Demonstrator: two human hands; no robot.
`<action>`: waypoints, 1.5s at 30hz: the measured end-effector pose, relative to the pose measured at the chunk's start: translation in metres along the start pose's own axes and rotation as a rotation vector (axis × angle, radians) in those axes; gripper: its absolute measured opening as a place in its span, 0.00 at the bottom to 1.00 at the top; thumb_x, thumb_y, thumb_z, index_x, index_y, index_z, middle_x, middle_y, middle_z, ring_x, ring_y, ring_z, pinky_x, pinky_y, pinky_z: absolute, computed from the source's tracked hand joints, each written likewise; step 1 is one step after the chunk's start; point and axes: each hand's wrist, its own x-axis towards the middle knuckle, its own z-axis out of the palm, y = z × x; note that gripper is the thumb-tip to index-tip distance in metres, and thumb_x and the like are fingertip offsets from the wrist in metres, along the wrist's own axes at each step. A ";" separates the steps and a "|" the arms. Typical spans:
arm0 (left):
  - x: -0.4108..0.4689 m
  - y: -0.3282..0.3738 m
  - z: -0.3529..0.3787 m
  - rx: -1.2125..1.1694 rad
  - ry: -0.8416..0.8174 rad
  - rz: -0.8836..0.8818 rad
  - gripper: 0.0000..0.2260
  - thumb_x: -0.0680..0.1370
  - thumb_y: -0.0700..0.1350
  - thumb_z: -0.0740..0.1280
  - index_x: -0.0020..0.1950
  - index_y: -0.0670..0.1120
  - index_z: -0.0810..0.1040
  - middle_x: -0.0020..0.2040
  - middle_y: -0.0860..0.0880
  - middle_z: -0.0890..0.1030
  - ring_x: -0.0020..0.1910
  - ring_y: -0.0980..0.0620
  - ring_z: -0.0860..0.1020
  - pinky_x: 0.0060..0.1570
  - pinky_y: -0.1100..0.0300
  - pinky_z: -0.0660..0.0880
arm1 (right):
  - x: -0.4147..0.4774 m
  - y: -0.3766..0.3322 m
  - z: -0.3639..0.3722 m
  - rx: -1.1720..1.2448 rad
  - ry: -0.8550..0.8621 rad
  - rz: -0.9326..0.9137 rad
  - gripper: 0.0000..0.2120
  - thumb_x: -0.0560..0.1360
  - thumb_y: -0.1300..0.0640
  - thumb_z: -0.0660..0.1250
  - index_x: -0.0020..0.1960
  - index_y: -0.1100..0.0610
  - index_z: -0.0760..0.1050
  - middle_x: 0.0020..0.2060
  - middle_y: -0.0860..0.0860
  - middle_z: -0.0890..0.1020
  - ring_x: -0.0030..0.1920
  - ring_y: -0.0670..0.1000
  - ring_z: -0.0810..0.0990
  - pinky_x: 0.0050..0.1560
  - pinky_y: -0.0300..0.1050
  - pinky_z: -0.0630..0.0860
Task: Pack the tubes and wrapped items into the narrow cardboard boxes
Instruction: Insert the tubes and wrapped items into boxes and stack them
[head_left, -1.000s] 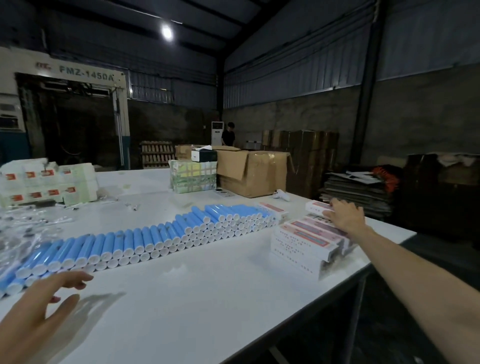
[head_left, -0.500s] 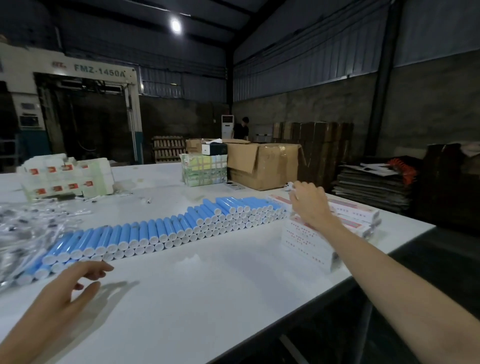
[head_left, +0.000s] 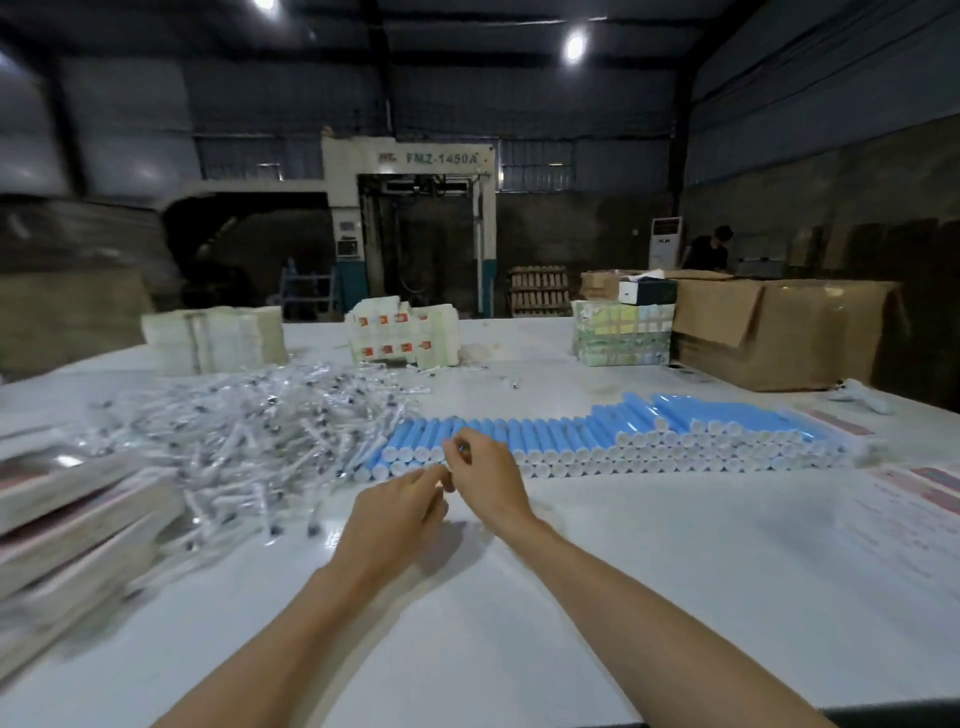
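1. right grip (head_left: 485, 480): sits over the left end of the tube row. Fingers are curled in tight, thumb and forefinger close together. I cannot tell whether it holds a tube, because its own fingers hide the spot.
2. left grip (head_left: 397, 512): just beside the right one, fingertips at or against it, also curled narrow. I cannot tell what, if anything, it holds.
3. tubes (head_left: 649, 441): blue with white caps, stacked in a row running left-right across the table (head_left: 519, 597). Each long axis points away from the person, caps facing near. The row lies just ahead of both grips and stacks higher toward the right.
4. Key relation: the nearest tubes are at the right grip's fingertips, so the right is nearer. My read is that a tube pulls out toward the body along its axis, cap end first.
5. wrapped items (head_left: 249, 436): a loose clear-wrapped pile left of the tubes, lying in mixed directions. It is ahead-left of the left grip, which is the nearer one.
6. flat boxes (head_left: 67, 525): a blurred stack at the near left edge, well apart from both grips. printed cartons (head_left: 924, 499) lie flat at the right edge. No opened box is in view, so one likely needs to be fetched first.
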 end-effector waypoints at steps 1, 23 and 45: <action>0.000 -0.001 -0.002 0.034 -0.005 -0.039 0.09 0.85 0.45 0.62 0.63 0.53 0.78 0.54 0.55 0.86 0.47 0.49 0.84 0.40 0.53 0.74 | -0.003 -0.003 0.016 0.059 -0.002 0.036 0.16 0.85 0.49 0.61 0.41 0.54 0.74 0.33 0.49 0.78 0.38 0.52 0.78 0.43 0.54 0.75; -0.064 -0.182 -0.188 0.781 -0.159 -0.786 0.19 0.88 0.54 0.58 0.67 0.40 0.77 0.74 0.38 0.73 0.75 0.37 0.69 0.76 0.38 0.66 | -0.005 0.020 0.063 0.462 -0.078 0.137 0.15 0.84 0.53 0.64 0.41 0.54 0.81 0.28 0.51 0.79 0.27 0.49 0.72 0.32 0.45 0.67; -0.030 -0.122 -0.191 0.314 0.162 -0.445 0.36 0.75 0.45 0.81 0.79 0.40 0.70 0.68 0.41 0.71 0.51 0.46 0.79 0.46 0.60 0.80 | -0.011 0.004 0.057 0.413 -0.111 0.006 0.14 0.84 0.53 0.64 0.42 0.54 0.81 0.31 0.49 0.80 0.30 0.44 0.75 0.35 0.45 0.71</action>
